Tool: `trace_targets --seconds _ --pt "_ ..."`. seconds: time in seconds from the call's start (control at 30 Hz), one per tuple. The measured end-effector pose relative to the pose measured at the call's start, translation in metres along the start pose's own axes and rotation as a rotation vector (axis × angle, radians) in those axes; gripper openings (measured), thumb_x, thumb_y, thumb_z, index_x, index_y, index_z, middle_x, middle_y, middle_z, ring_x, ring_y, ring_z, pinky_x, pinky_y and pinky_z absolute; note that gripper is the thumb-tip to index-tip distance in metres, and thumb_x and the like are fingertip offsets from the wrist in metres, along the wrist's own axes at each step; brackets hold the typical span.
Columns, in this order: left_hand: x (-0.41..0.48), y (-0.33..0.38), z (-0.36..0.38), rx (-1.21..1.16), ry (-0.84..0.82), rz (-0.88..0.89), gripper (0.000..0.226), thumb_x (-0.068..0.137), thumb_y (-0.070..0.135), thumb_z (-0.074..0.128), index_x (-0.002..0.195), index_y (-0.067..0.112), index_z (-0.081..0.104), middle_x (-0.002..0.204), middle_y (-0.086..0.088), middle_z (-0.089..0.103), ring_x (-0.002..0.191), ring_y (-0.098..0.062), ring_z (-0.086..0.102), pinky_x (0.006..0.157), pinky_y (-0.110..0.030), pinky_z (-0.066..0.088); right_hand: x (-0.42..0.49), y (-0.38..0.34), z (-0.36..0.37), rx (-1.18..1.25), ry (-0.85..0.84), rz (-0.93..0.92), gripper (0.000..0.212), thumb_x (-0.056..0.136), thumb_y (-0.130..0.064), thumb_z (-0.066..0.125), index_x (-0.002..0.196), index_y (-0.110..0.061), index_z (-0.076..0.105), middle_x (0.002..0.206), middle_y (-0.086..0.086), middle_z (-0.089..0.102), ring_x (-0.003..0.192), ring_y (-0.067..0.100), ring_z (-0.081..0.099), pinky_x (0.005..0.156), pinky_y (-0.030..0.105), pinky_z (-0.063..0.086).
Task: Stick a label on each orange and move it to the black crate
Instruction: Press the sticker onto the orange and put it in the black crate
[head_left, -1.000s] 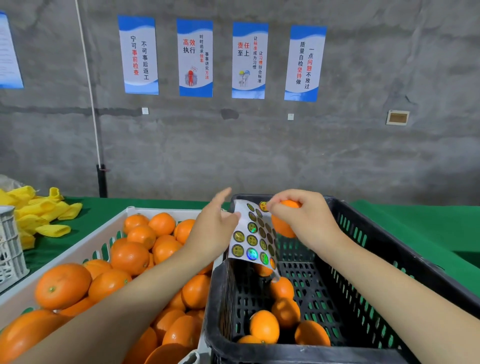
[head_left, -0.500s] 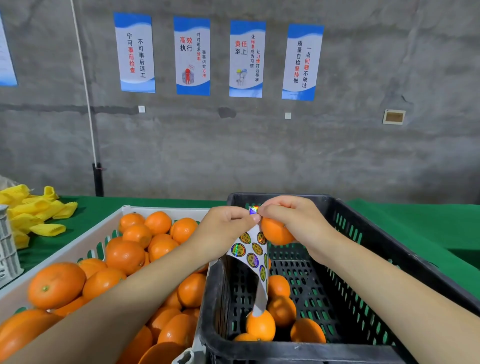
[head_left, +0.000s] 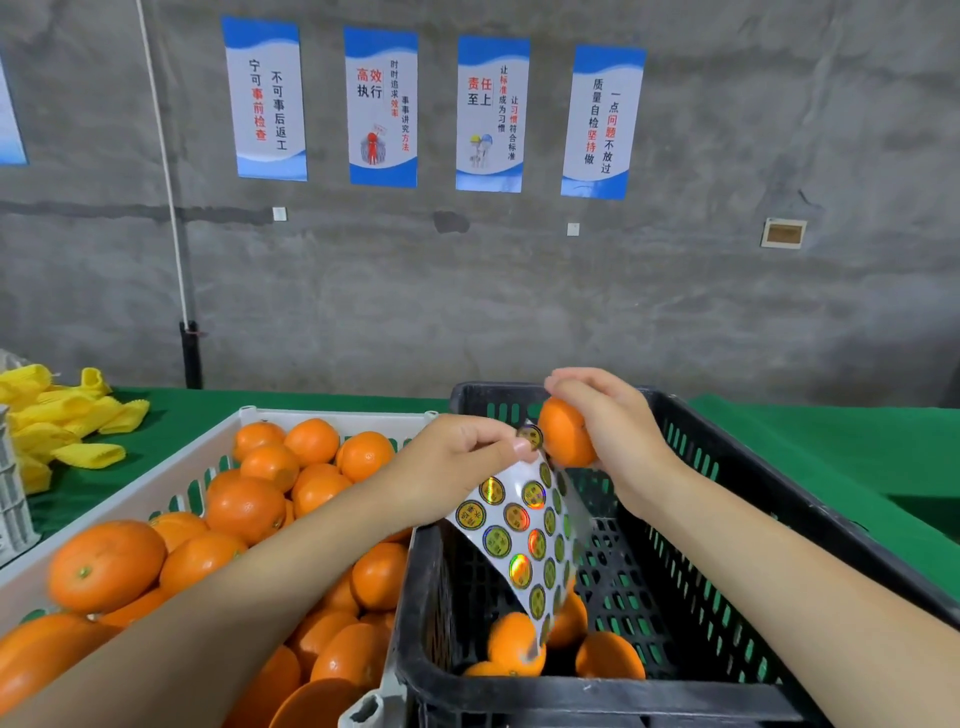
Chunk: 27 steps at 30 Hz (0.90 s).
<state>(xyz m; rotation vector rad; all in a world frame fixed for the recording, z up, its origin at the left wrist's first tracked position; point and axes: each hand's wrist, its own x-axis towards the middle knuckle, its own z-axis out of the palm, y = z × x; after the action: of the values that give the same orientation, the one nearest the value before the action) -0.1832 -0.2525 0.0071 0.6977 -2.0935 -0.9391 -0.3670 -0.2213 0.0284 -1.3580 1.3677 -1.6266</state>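
Observation:
My right hand (head_left: 613, 421) grips an orange (head_left: 563, 434) above the black crate (head_left: 737, 499). My left hand (head_left: 457, 467) holds a white label sheet (head_left: 524, 530) covered with round shiny stickers, and its thumb and finger pinch one label (head_left: 530, 435) against the side of that orange. The sheet hangs down into the crate. Several oranges (head_left: 608, 657) lie on the crate's floor. The white crate (head_left: 156, 493) on the left is heaped with unlabelled oranges (head_left: 244, 506).
Both crates stand side by side on a green table (head_left: 831, 441). Yellow foam nets (head_left: 62, 415) lie at the far left beside a grey basket (head_left: 10, 499). A concrete wall with several posters (head_left: 382, 106) stands behind.
The left hand has gone from holding the sheet flat to pinching a label at the orange. The right hand turned the orange slightly and the sheet now hangs lower into the crate.

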Motion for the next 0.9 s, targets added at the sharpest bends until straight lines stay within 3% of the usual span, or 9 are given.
trace_targets --seconds 0.1,0.23,0.53,0.67,0.8,0.9 --pt "0.000 0.001 0.005 0.076 -0.088 0.014 0.020 0.100 0.034 0.057 0.094 0.033 0.076 0.096 0.008 0.076 0.091 -0.007 0.070 0.078 -0.021 0.056 -0.001 -0.001 0.000 -0.012 0.004 -0.042 0.012 0.087 -0.040 0.069 0.091 -0.030 0.074 0.097 -0.011 0.071 0.094 0.017 0.065 0.072 0.033 0.052" --pt "0.000 0.000 0.006 -0.003 -0.053 0.038 0.022 0.099 0.023 0.061 0.084 0.029 0.075 0.084 0.004 0.076 0.075 -0.002 0.064 0.071 -0.016 0.051 -0.003 -0.004 0.007 -0.029 -0.064 -0.077 0.020 0.089 -0.037 0.069 0.087 -0.019 0.075 0.082 -0.006 0.074 0.074 0.006 0.066 0.064 0.020 0.050" --pt "0.001 -0.005 0.012 -0.015 0.016 -0.029 0.018 0.098 0.032 0.061 0.087 0.032 0.076 0.083 0.009 0.078 0.071 0.005 0.064 0.065 -0.008 0.047 -0.008 -0.003 0.005 0.018 -0.090 0.035 0.012 0.088 -0.035 0.068 0.091 -0.027 0.076 0.093 -0.002 0.073 0.076 0.015 0.069 0.062 0.033 0.058" --pt "0.000 -0.002 0.013 -0.021 0.027 -0.040 0.019 0.092 0.039 0.067 0.079 0.031 0.078 0.078 0.006 0.078 0.069 0.002 0.066 0.067 -0.011 0.051 -0.013 -0.006 0.003 0.062 -0.174 0.122 0.015 0.087 -0.032 0.069 0.097 -0.023 0.076 0.103 0.008 0.072 0.079 0.022 0.071 0.056 0.029 0.055" --pt "-0.002 0.000 0.013 0.064 0.110 -0.124 0.057 0.068 0.075 0.062 0.065 0.020 0.078 0.070 0.004 0.076 0.069 -0.002 0.068 0.063 -0.013 0.047 -0.011 -0.009 -0.001 0.191 -0.286 0.210 0.019 0.086 -0.032 0.068 0.098 -0.019 0.075 0.096 0.007 0.074 0.074 0.022 0.069 0.057 0.034 0.055" --pt "-0.003 0.001 0.014 0.115 0.156 -0.079 0.080 0.065 0.086 0.057 0.075 0.008 0.074 0.076 -0.010 0.071 0.077 -0.020 0.066 0.070 -0.036 0.050 -0.010 -0.011 -0.004 0.249 -0.403 0.325 0.022 0.085 -0.038 0.067 0.092 -0.020 0.076 0.089 0.007 0.072 0.070 0.021 0.069 0.056 0.032 0.056"
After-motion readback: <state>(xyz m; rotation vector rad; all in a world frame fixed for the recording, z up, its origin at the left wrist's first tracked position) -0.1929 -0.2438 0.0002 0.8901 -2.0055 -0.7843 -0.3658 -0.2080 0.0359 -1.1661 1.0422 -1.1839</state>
